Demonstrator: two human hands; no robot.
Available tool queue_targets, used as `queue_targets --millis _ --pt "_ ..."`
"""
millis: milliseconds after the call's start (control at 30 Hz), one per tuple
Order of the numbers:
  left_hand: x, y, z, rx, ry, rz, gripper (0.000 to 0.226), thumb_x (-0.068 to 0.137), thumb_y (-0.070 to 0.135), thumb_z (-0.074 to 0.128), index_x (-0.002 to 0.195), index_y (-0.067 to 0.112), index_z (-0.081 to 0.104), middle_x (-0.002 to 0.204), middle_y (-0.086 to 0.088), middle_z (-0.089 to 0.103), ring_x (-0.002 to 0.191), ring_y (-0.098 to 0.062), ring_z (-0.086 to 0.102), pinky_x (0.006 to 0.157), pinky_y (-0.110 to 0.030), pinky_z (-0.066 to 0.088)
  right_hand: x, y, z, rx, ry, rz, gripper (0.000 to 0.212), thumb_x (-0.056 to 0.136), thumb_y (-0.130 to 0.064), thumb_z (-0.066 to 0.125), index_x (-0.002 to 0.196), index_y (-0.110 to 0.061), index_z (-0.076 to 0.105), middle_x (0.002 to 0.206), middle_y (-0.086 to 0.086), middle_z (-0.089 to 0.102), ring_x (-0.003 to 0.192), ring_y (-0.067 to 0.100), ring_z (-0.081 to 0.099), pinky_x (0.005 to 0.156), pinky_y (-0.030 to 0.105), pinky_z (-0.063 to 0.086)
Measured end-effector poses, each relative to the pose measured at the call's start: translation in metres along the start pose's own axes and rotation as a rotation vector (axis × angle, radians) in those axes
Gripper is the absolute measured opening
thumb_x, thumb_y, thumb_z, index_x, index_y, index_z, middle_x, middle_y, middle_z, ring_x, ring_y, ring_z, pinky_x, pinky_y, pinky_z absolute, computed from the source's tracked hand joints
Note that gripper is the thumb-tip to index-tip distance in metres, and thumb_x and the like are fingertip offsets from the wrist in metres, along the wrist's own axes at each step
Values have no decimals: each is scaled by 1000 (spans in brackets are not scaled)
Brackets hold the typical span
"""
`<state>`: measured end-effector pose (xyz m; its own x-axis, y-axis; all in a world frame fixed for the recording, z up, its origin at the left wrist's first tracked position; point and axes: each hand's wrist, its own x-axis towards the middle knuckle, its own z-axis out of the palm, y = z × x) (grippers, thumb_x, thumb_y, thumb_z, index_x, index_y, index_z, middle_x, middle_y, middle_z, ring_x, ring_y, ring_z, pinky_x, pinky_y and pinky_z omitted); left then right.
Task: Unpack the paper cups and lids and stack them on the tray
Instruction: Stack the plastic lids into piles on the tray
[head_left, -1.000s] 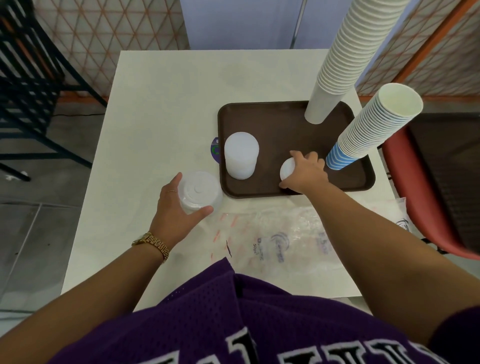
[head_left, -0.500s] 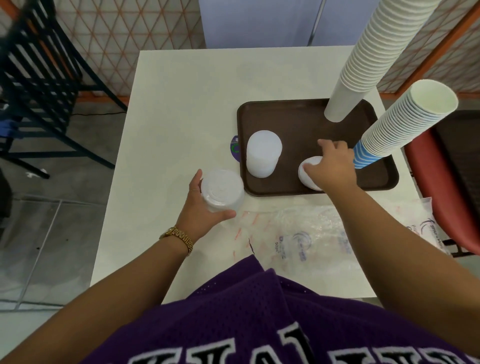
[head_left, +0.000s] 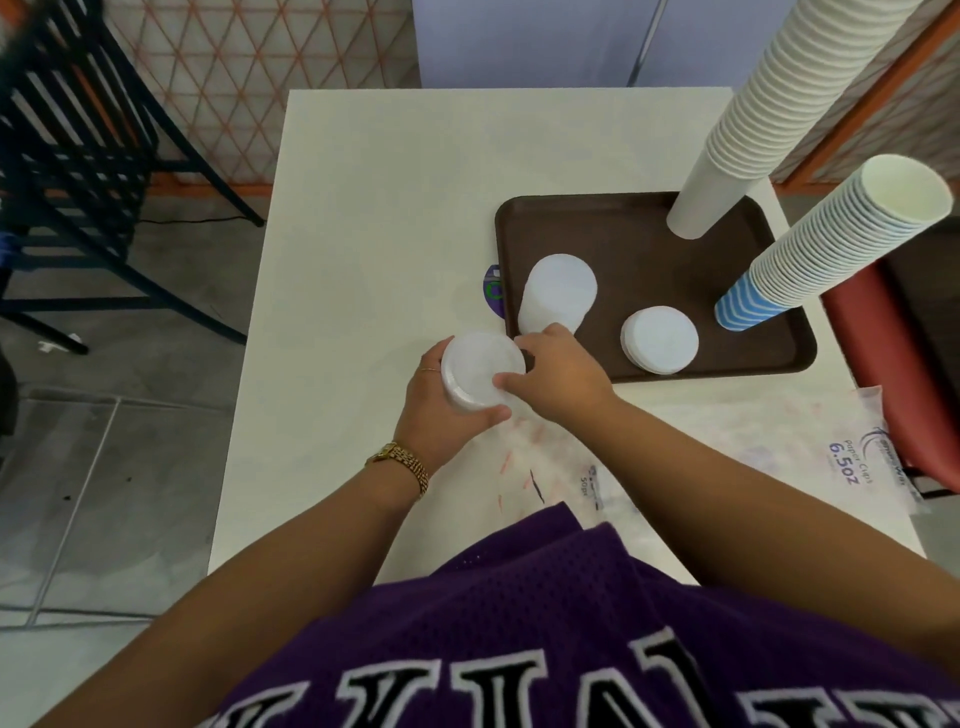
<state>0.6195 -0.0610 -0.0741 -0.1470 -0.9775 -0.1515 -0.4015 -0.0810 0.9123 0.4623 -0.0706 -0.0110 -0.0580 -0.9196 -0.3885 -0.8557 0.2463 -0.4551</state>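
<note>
Taking lids off the held stack looks like the step in hand. Head view, the only one: left hand (head_left: 441, 410) wraps the lid stack (head_left: 480, 375) from the left and below, fingers and thumb curled round its side. Right hand (head_left: 558, 375) reaches across, fingertips closing on the near and far rim of the stack's top; a pinch on the upper lids, though how many lids it has cannot be told.

Location: held stack sits over the white table (head_left: 374, 218), just off the near-left corner of the brown tray (head_left: 649, 218). On the tray: a taller lid pile (head_left: 560, 291), a short lid pile (head_left: 661, 340), a white cup column (head_left: 779, 104) and a blue-striped cup column (head_left: 831, 239). Empty plastic sleeve (head_left: 623, 457) lies on the table near the person.

Orientation: held stack's long axis runs roughly upright, tilted slightly toward the camera; its flat top faces up.

Judgement on method: separate a small batch cleanly, keep it level so lids stay nested, and seat it square on the short pile, well apart from the leaning striped column.
</note>
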Motion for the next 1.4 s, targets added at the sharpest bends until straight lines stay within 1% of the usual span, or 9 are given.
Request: queue_targets --millis 333,433,533,700,800,933,1033,1233,1400 --pt "2 -3 1 71 7 35 93 57 51 88 134 24 43 126 6 54 114 -14 55 97 -38 53 -10 -8 10 169 190 16 42 85 -34 73 122 -19 61 116 0 56 99 16 57 91 30 48" --pt "2 -4 -2 56 6 41 93 56 40 92 133 28 41 125 9 51 115 -10 52 99 -34 50 -10 -9 3 369 203 32 20 86 -27 72 101 -20 61 96 -1 62 86 14 61 75 21 52" --pt "3 -3 -6 32 -14 41 88 53 34 94 124 38 42 118 16 53 110 -4 54 96 -32 52 -15 -3 -14 696 178 28 10 86 -19 72 85 -19 63 82 -1 65 76 14 62 70 36 57" --pt "3 -6 -5 52 -20 29 97 55 31 94 135 26 39 128 11 44 121 -11 46 103 -33 45 -20 33 -64 844 570 -79 14 87 -12 69 83 -22 61 79 -8 61 73 4 56 70 21 49" --pt "2 -8 -3 58 -19 17 102 55 30 94 139 23 36 129 11 41 122 -11 43 105 -32 44 -13 69 -83 633 741 17 9 88 -16 64 93 -20 59 87 -10 60 78 0 58 72 17 49" --pt "3 -9 -3 73 -19 7 102 58 27 93 140 22 33 129 11 38 121 -10 41 102 -27 41 9 125 -71 89 716 70 12 85 -9 62 97 -12 63 100 6 60 90 22 58 77 43 55" --pt "5 -11 -4 84 -29 -3 103 57 30 93 141 22 32 131 10 38 123 -12 42 100 -26 41 12 155 -48 -116 687 -9 19 76 -2 64 95 -5 64 103 13 60 93 32 54 76 50 51" --pt "5 -6 -5 70 -49 -35 103 60 25 91 142 22 29 133 8 36 124 -12 40 100 -26 40 2 170 -19 -144 495 29 46 72 -29 82 111 -10 67 126 14 55 112 36 48 91 45 42" --pt "5 -2 -5 77 -59 -48 102 61 23 91 142 22 29 132 9 35 123 -13 39 102 -31 42 15 163 -34 -124 403 54 69 76 -36 80 136 -19 51 151 10 35 132 34 33 106 47 37"
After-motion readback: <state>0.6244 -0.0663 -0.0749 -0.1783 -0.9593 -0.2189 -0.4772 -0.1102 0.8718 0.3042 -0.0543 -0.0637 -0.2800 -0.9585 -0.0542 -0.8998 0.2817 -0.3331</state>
